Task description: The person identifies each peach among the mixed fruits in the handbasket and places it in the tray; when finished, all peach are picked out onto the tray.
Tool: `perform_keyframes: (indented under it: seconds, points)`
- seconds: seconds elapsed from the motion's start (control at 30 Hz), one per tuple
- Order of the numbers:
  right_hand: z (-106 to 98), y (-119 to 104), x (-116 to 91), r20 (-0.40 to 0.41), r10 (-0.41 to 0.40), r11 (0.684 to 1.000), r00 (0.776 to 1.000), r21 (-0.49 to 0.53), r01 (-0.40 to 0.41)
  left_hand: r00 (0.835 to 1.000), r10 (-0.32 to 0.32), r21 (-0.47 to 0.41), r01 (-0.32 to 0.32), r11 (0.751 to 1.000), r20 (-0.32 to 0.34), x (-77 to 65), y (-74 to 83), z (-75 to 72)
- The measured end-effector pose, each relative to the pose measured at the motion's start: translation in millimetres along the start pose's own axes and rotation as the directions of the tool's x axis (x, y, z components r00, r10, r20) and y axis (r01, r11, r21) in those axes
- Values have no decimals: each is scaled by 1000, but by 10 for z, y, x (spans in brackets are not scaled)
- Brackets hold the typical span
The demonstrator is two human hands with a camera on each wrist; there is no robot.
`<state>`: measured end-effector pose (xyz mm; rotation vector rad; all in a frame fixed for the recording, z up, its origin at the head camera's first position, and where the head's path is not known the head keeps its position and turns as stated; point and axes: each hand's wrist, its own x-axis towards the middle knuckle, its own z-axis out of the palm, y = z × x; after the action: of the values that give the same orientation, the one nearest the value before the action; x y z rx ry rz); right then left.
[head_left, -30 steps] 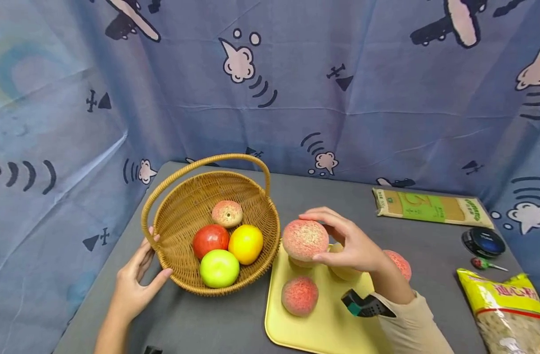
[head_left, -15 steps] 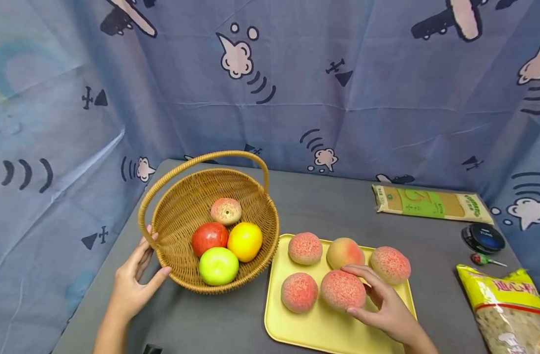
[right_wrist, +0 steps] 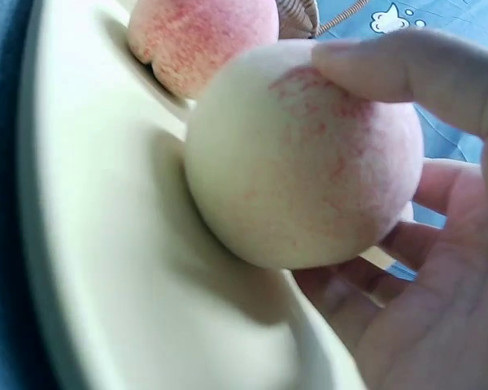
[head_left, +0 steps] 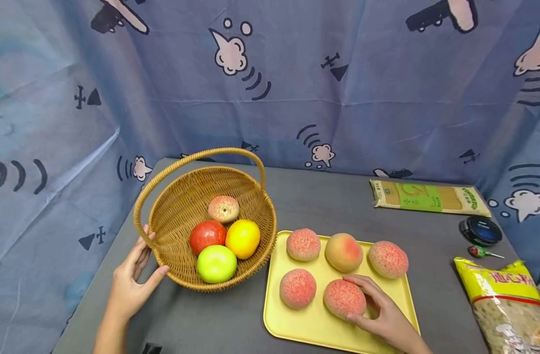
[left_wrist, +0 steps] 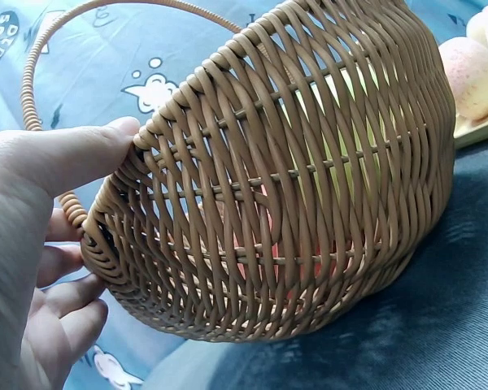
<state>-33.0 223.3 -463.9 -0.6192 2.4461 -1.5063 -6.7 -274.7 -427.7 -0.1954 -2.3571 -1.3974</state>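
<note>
A wicker basket (head_left: 172, 275) with a tall arched handle stands on the table at the left. In it lie a peach (head_left: 224, 209), a red apple (head_left: 208, 237), an orange (head_left: 243, 239) and a green apple (head_left: 217, 264). My left hand (head_left: 130, 282) holds the basket's left rim, with the thumb on the edge in the left wrist view. Over the front of the yellow tray (head_left: 292, 327), my right hand (head_left: 387, 314) grips a pink speckled peach (head_left: 344, 299) between thumb and fingers. Several other peaches (head_left: 298, 288) sit on the tray around it.
At the far right lie a noodle pack (head_left: 429, 196), a round dark tin (head_left: 480, 231), a lollipop (head_left: 478, 251) and a yellow-topped bag (head_left: 504, 305). A blue patterned curtain (head_left: 279, 73) hangs behind the grey table (head_left: 208, 324).
My right hand has carried the peach from beside the basket rightward and toward me, down to the tray's front. My left hand stays at the basket rim.
</note>
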Motion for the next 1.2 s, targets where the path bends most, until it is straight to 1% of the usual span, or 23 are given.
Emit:
perform_keyframes:
  seconds: [0.07,0.2,0.33,0.43,0.47,0.57,0.73,0.8,0.9,0.97,1.03,1.13,1.2]
  points:
    - [-31,-5,12,33,-23,1000,999,12,22,1000,-7,-5,7,1000,0,2,-4,-2]
    - [-93,-15,24,103,-27,999,994,26,24,1000,2,-13,-2,1000,0,4,-19,-4]
    - [-128,-12,34,167,25,998,986,55,-34,1000,16,-12,-16,1000,-3,0,-24,-8]
    - [-137,-9,30,193,67,993,979,88,-85,1000,3,-12,-3,1000,-3,0,-14,-8]
    - [-141,-11,26,196,73,992,978,90,-92,1000,-4,-10,4,1000,-3,0,-10,-8]
    - [-165,-44,16,172,64,995,983,65,-76,1000,-18,-13,18,1000,-2,4,1,-6]
    - [-224,-186,20,83,40,998,996,-43,-36,1000,-15,-9,15,1000,-3,5,2,-7]
    - [-235,-256,35,52,9,998,999,-57,-6,1000,-13,-4,13,1000,-4,8,0,-9]
    - [-231,-346,91,36,-99,995,994,-11,99,1000,-8,0,8,1000,-4,8,-5,-11]
    - [-210,-399,170,40,-204,978,978,42,203,1000,-1,-5,1,1000,-5,8,-7,-11]
    - [-180,-467,271,59,-270,961,961,78,265,1000,14,-10,-14,1000,-9,6,-8,-10]
    - [-124,-588,460,96,-318,945,943,112,307,999,36,-16,-37,999,-12,6,-13,-6]
    - [-90,-685,595,127,-310,948,942,122,295,999,40,-16,-40,999,-10,4,-14,-5]
